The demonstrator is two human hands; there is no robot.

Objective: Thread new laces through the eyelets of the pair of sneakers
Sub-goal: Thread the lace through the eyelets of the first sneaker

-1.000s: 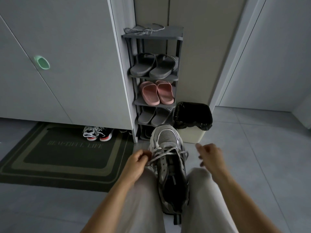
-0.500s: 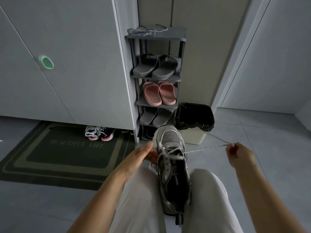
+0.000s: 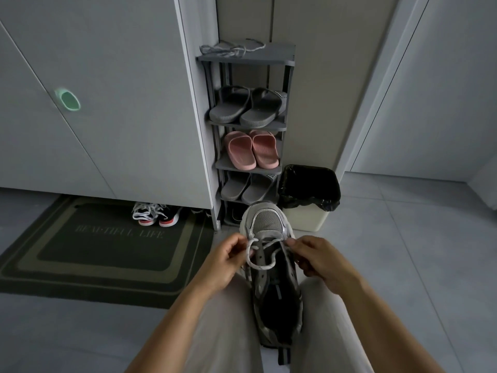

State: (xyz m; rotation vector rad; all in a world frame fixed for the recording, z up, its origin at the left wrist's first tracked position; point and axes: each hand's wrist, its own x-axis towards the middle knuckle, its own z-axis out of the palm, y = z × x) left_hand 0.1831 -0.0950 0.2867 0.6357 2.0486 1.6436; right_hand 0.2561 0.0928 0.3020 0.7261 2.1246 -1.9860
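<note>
The grey sneaker (image 3: pixel 269 224) sits between the person's knees, toe pointing away; lacing looks barely begun, the lace (image 3: pixel 262 267) crossing only near the toe with a slack loop on the tongue; the left hand (image 3: pixel 223 261) and right hand (image 3: pixel 320 261) each pinch it at their own side; next, probably, draw out the slack, then feed the following eyelet.

1 head view, forward-down, close above sneaker (image 3: pixel 269 224), shoe rack (image 3: pixel 271 60) beyond.
</note>
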